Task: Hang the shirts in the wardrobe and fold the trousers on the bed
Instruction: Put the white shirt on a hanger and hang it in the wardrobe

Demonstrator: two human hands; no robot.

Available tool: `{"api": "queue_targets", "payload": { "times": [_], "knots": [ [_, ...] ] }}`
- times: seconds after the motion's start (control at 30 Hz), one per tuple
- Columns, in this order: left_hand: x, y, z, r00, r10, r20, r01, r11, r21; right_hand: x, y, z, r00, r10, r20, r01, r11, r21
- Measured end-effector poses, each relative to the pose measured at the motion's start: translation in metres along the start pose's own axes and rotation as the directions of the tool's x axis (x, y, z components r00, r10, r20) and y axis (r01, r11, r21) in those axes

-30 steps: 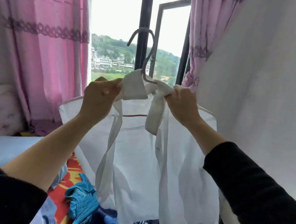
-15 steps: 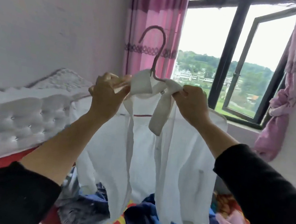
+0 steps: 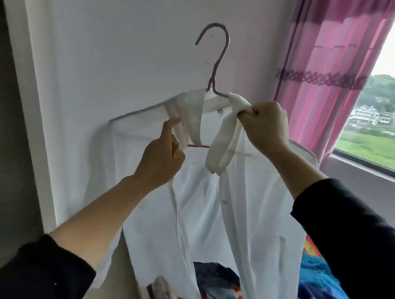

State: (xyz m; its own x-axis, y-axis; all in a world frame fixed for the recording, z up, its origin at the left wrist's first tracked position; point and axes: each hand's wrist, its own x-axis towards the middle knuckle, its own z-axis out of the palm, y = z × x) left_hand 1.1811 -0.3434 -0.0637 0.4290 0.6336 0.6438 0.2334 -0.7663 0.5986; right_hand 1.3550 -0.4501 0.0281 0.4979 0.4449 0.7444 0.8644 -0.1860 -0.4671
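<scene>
A thin white cloth shirt (image 3: 208, 223), faintly see-through and softly creased, drapes a slim pink wire hanger (image 3: 222, 52) with a matt coating. At 1 o'clock, a pink fabric curtain (image 3: 335, 54) carries a lace-like band. Behind is a smooth matt painted wall (image 3: 130, 32).

a home bedroom: pink curtain (image 3: 327, 65) by a window (image 3: 391, 108), clothes heaped on bright bedding (image 3: 322, 296).

White shirt (image 3: 209, 211) on pink hanger (image 3: 220, 54), right hand (image 3: 265, 124) gripping collar (image 3: 238, 101), left hand (image 3: 161, 160) at front
</scene>
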Motion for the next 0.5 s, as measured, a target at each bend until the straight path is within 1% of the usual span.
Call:
{"api": "queue_targets", "payload": {
  "times": [0.03, 0.07, 0.1, 0.13, 0.17, 0.2, 0.23, 0.27, 0.3, 0.33, 0.37, 0.4, 0.43, 0.47, 0.5],
  "knots": [
    [-0.005, -0.014, -0.015, 0.99, -0.016, 0.139, 0.016, 1.0, 0.004, 0.003, -0.01, 0.013, 1.0, 0.017, 0.0, -0.017, 1.0, 0.015],
    [-0.011, -0.028, -0.032, 0.96, -0.039, 0.279, 0.038, 0.999, 0.01, 0.006, -0.021, 0.027, 1.0, 0.027, 0.0, -0.027, 0.999, 0.031],
    [-0.016, -0.043, -0.049, 0.922, -0.065, 0.381, 0.06, 0.998, 0.025, 0.008, -0.032, 0.042, 0.999, 0.038, 0.011, -0.039, 0.998, 0.053],
    [-0.019, -0.058, -0.067, 0.901, -0.085, 0.425, 0.074, 0.996, 0.042, 0.008, -0.044, 0.059, 0.999, 0.043, 0.027, -0.045, 0.996, 0.071],
    [-0.021, -0.074, -0.085, 0.901, -0.092, 0.423, 0.075, 0.996, 0.057, 0.007, -0.057, 0.077, 0.998, 0.045, 0.051, -0.05, 0.994, 0.094],
    [-0.021, -0.088, -0.103, 0.923, -0.088, 0.376, 0.071, 0.996, 0.059, 0.005, -0.07, 0.095, 0.996, 0.042, 0.074, -0.05, 0.992, 0.116],
    [-0.019, -0.1, -0.121, 0.962, -0.068, 0.265, 0.055, 0.997, 0.057, 0.001, -0.083, 0.114, 0.994, 0.036, 0.103, -0.051, 0.988, 0.143],
    [-0.016, -0.114, -0.14, 0.994, -0.031, 0.101, 0.024, 0.997, 0.071, -0.002, -0.095, 0.134, 0.992, 0.029, 0.127, -0.05, 0.984, 0.17],
    [-0.011, -0.127, -0.158, 0.996, 0.031, -0.08, -0.021, 0.993, 0.12, -0.006, -0.106, 0.152, 0.988, 0.026, 0.152, -0.056, 0.979, 0.196],
    [-0.006, -0.142, -0.176, 0.974, 0.081, -0.21, -0.037, 0.978, 0.206, -0.009, -0.118, 0.171, 0.985, 0.02, 0.173, -0.058, 0.973, 0.222],
    [0.001, -0.156, -0.193, 0.958, 0.1, -0.267, -0.017, 0.955, 0.297, -0.013, -0.13, 0.189, 0.981, 0.009, 0.193, -0.058, 0.967, 0.249],
    [0.009, -0.169, -0.208, 0.963, 0.072, -0.261, 0.033, 0.924, 0.38, -0.016, -0.142, 0.205, 0.976, -0.002, 0.219, -0.059, 0.96, 0.274],
    [0.016, -0.181, -0.223, 0.977, 0.003, -0.214, 0.09, 0.9, 0.426, -0.02, -0.154, 0.22, 0.969, -0.01, 0.248, -0.068, 0.95, 0.304],
    [0.023, -0.195, -0.241, 0.984, -0.072, -0.164, 0.138, 0.889, 0.437, -0.023, -0.168, 0.238, 0.961, -0.023, 0.277, -0.076, 0.937, 0.341],
    [0.027, -0.205, -0.252, 0.986, -0.127, -0.111, 0.161, 0.905, 0.393, -0.026, -0.179, 0.249, 0.952, -0.031, 0.304, -0.087, 0.926, 0.368]
  ]
}}
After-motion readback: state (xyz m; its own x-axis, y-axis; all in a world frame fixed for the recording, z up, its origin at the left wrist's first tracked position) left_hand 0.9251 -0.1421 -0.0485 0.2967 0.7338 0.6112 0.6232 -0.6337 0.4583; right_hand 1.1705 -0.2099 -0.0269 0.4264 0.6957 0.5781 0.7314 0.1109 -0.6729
